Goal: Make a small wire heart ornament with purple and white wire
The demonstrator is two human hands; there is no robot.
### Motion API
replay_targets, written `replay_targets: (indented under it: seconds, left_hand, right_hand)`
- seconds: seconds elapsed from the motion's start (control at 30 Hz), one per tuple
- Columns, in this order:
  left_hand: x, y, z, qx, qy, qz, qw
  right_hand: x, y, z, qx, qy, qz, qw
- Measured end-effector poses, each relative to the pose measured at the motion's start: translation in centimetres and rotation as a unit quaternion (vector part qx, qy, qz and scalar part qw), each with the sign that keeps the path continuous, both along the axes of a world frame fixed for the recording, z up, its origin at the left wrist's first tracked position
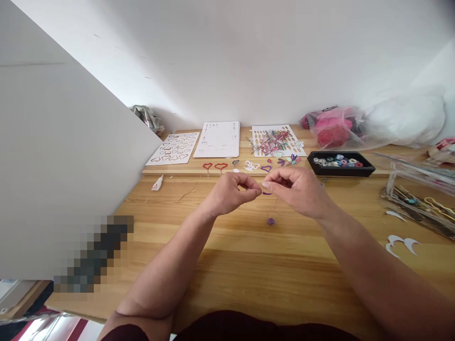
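My left hand (237,192) and my right hand (297,189) meet above the middle of the wooden table (231,265), thumbs and fingers pinched, fingertips almost touching. A small thin purple piece (266,193) shows just under the right fingertips and looks held there. What the left fingers pinch is too small to make out. Fine thread hangs below the right hand to a small purple spool (271,221) lying on the table. Beyond the hands are a purple heart-shaped wire frame (266,168), red heart-shaped frames (221,166) and white cut-out pieces (251,165).
Behind lie a sheet with outlined shapes (173,148), white paper (217,139) and a card with colourful pieces (273,141). A black tray (341,171) holds thread spools. A glue bottle (157,183) lies left; a clear box (419,189) and white crescents (401,242) lie right.
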State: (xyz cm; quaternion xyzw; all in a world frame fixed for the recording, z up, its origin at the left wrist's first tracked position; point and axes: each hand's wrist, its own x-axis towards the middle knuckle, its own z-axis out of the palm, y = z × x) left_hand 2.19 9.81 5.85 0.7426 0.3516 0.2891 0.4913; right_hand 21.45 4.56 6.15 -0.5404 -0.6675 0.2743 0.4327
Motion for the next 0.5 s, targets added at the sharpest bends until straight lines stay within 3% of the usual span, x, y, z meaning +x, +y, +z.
replay_targets:
  seconds: [0.1,0.23,0.37,0.5]
  left_hand:
    - [-0.1,0.0,0.1,-0.058,-0.029,-0.026,0.998]
    - [0.0,0.2,0.1,-0.129,-0.078,-0.032,0.988]
    - [0.3,0.5,-0.4,-0.156,-0.124,0.012,0.980]
    - [0.8,0.7,-0.9,-0.117,-0.164,0.090,0.975]
  right_hand:
    - [0.6,0.8,-0.4,-0.047,0.078,0.034,0.995]
    - [0.8,1.6,-1.2,-0.144,0.192,0.078,0.968]
    - [-0.1,1.6,-2.1,-0.177,0.266,0.068,0.945]
    - [-1.0,1.3,-2.6,-0.158,0.243,0.053,0.956]
